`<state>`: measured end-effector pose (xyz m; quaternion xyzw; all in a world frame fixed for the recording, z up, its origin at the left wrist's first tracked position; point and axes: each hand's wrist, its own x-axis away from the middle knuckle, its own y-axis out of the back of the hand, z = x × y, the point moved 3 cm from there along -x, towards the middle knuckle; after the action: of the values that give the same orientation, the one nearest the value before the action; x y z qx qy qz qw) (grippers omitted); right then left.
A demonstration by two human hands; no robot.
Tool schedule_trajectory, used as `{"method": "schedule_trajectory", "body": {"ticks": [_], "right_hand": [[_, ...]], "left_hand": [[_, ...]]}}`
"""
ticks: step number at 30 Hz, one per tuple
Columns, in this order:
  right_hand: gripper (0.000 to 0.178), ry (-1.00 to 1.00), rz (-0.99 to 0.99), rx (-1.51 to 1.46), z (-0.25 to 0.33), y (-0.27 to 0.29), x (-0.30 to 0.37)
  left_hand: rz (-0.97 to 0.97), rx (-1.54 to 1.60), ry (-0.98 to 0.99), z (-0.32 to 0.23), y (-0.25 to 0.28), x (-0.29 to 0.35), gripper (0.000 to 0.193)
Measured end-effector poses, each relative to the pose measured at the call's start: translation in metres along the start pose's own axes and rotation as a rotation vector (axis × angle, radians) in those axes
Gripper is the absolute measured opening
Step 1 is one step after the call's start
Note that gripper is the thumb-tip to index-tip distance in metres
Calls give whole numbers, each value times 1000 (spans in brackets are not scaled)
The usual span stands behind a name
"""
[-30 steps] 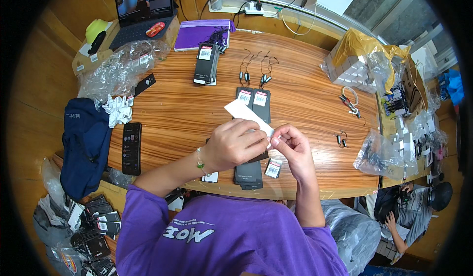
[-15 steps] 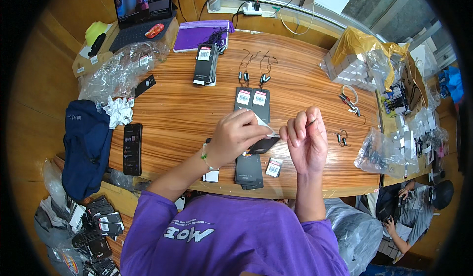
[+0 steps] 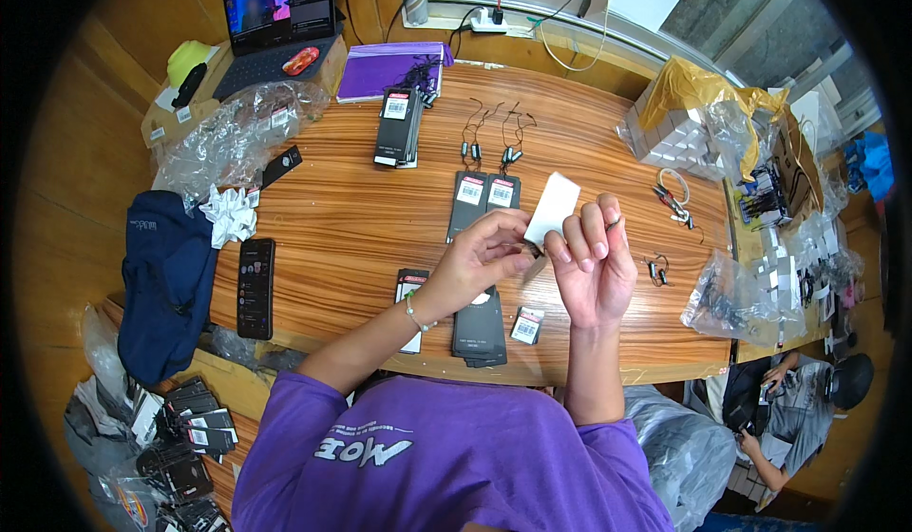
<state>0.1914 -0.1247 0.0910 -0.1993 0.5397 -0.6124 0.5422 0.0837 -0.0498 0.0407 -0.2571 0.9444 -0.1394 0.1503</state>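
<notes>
Over the table's near middle, my left hand (image 3: 486,255) has its fingers closed at the lower end of a hang tag (image 3: 555,207), whose white side shows. My right hand (image 3: 597,271) is just right of it, fingers curled, pinching a thin dark cord near the fingertips. How the cord meets the tag is hidden by the fingers. Below the hands lie a stack of black hang tags (image 3: 479,331) and a small pile of white labels (image 3: 527,325). Beyond them rest two columns of labelled black tags (image 3: 486,201), with black cords (image 3: 513,142) above.
A taller tag stack (image 3: 396,128) stands near a purple folder (image 3: 366,71). At left are a phone (image 3: 256,290), crumpled paper (image 3: 229,217) and plastic wrap (image 3: 233,138). Loose cords (image 3: 657,270), a clear bag (image 3: 731,299) and boxed goods (image 3: 674,138) sit at right. Another person (image 3: 793,418) works beyond.
The tag has swung up so its white side stands above my fingers. My left hand has shifted slightly right and opened its curl a little; my right hand stays almost in place.
</notes>
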Motion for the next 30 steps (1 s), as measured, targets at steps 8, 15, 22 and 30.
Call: {"method": "schedule_trajectory", "body": {"ticks": [8, 15, 22, 30], "right_hand": [[9, 18, -16, -27, 2, 1, 0], [8, 44, -27, 55, 8, -1, 2], [11, -15, -56, 283, -5, -6, 8], [12, -7, -88, 472, -13, -17, 17]], "left_hand": [[84, -66, 36, -6, 3, 3, 28], [87, -55, 41, -29, 13, 3, 23], [93, -128, 17, -52, 25, 3, 20], [15, 11, 48, -66, 32, 8, 23]]}}
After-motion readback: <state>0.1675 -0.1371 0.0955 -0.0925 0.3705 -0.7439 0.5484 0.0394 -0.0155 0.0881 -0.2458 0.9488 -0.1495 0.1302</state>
